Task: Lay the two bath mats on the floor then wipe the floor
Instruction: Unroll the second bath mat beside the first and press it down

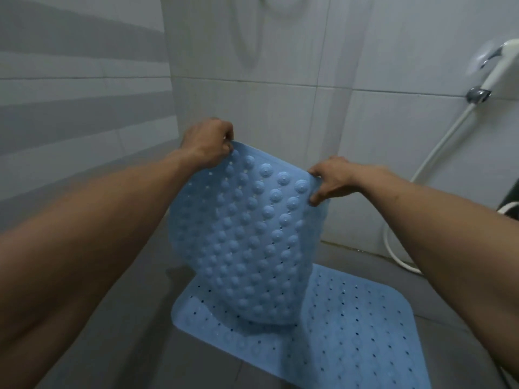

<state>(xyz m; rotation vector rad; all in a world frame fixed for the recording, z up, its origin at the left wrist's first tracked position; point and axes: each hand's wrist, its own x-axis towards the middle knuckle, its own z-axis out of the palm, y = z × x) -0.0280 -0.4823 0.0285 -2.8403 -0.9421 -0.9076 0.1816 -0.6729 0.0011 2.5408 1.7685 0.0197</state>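
Your left hand (209, 146) pinches one upper corner of the raised bath mat (247, 228), fingers curled over its top edge. Your right hand (332, 179) pinches the opposite upper corner in the same way, thumb on the near face. Both grips are closed on the mat; neither hand is free.

The raised bath mat is light blue. It hangs from your hands with its suction-cup side toward you and bulges outward along its length. Its rounded lower end reaches down to the laid bath mat (351, 327); whether the two touch cannot be determined from this view.

Take the laid bath mat as the reference. It is the same blue, perforated with small holes, and lies flat on the grey floor (134, 318). The raised bath mat hangs above its far-left portion. The white tiled wall (280, 66) stands just beyond its far edge. A white hose (438, 147) runs down that wall to the right of the laid bath mat and curls onto the floor near its far-right corner. The hose leads up to a white spray head (500, 68) mounted high on the wall.
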